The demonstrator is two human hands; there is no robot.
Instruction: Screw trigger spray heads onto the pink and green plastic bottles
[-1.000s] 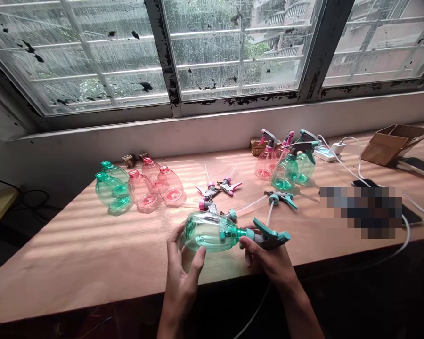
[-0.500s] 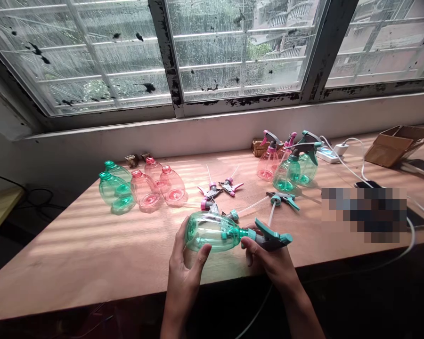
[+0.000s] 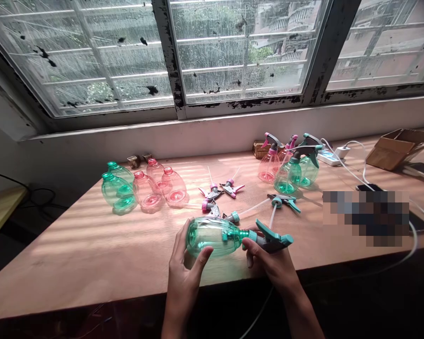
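Note:
A clear green bottle [image 3: 212, 238] lies sideways in the air above the table's front part, its neck to the right. My left hand [image 3: 187, 259] is closed around its base end, thumb on the near side. At the neck is a teal-and-grey trigger sprayer [image 3: 272, 238], with my right hand [image 3: 263, 256] pinching its collar; whether the collar is threaded on I cannot tell. Just beyond the bottle lie loose sprayer heads: a teal one [image 3: 233, 216], another teal one [image 3: 284, 203] and several pink-and-grey ones [image 3: 211, 192].
Open green bottles [image 3: 117, 190] and pink bottles [image 3: 148, 193] stand at the left. Pink and green bottles with sprayers [image 3: 288, 174] stand at the back right. Further right are a power strip [image 3: 328, 157], white cables, a cardboard box [image 3: 392, 150] and a blurred-out patch.
The view has shifted slightly, so everything sits a little lower in the picture. Both hands keep the same hold on the bottle and sprayer.

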